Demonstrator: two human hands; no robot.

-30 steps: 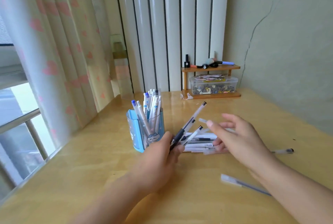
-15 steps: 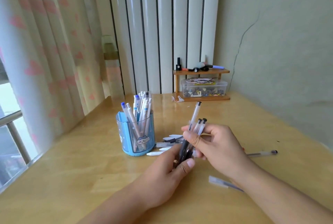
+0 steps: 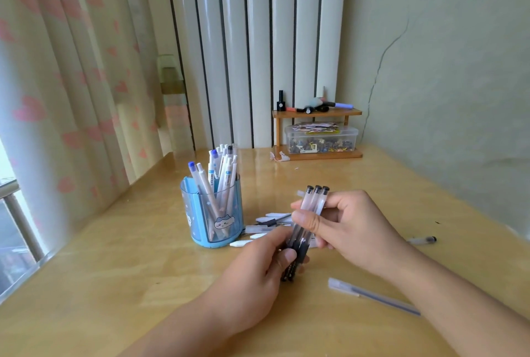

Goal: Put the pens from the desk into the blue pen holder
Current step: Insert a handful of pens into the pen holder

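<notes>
Beside blue pen holder (image 3: 213,213) | left hand (image 3: 252,279), right hand (image 3: 347,227) | fingers gripping three pens (image 3: 311,210)

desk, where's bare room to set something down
Bare desk between the shelf and the hands; another patch left of the holder toward the curtain. Crowded right of the holder, where loose pens lie. Single pens at and.

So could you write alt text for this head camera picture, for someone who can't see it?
Both hands, left and right, hold a bundle of three pens over a wooden desk. A blue pen holder full of pens stands to the left; more pens lie loose nearby.
</notes>
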